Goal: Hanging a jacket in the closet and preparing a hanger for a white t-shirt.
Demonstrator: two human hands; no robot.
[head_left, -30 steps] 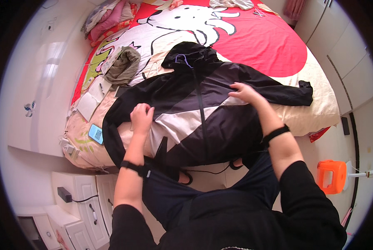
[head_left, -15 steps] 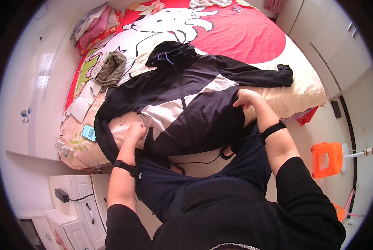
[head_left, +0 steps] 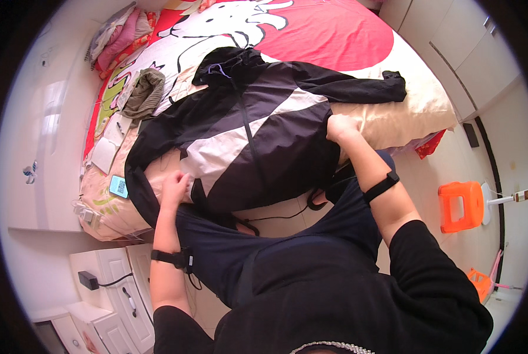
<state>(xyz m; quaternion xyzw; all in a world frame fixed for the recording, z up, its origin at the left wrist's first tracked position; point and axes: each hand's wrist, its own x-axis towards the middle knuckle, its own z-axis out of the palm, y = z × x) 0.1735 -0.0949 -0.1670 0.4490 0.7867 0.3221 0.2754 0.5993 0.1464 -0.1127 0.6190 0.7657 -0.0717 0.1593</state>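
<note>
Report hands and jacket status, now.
Left hand at left edge of jacket, right hand on right edge. Jacket front up on bed. Phone beside left sleeve.

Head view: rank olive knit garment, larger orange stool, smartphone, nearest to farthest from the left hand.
1. Smartphone, just left of the left hand.
2. Olive knit garment, farther up the bed.
3. Larger orange stool, far right.
</note>
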